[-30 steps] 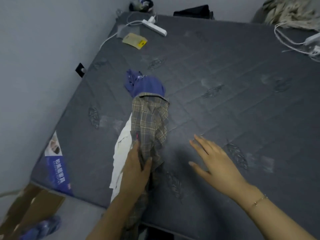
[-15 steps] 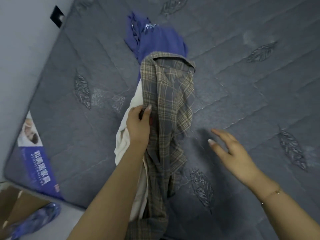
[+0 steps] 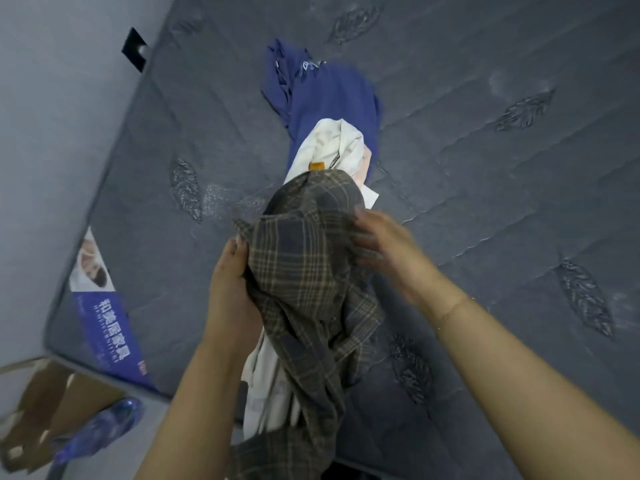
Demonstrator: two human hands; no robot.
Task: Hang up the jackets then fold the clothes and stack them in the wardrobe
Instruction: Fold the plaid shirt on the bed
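The left hand [image 3: 230, 289] has its fingers closed around the left edge of the plaid jacket [image 3: 304, 282], with the thumb on top of the cloth. The right hand [image 3: 384, 244] is blurry. It rests on the right side of the same jacket, with its fingers reaching into the cloth, but I cannot tell if they are closed on it. The brown and grey plaid jacket is bunched up between the two hands, and its lower part hangs down toward the bottom of the view. A white garment [image 3: 332, 147] lies under it, showing above the jacket and again below the left hand. It has a small orange tag near its collar. A blue garment [image 3: 329, 88] lies under the white one, farther up the grey mattress [image 3: 502, 168]. All three pieces of clothing are on the mattress. A blue label [image 3: 104, 317] sits at the mattress corner. On the floor at the lower left are brown cardboard [image 3: 52, 403] and a blue shoe cover [image 3: 100, 431].
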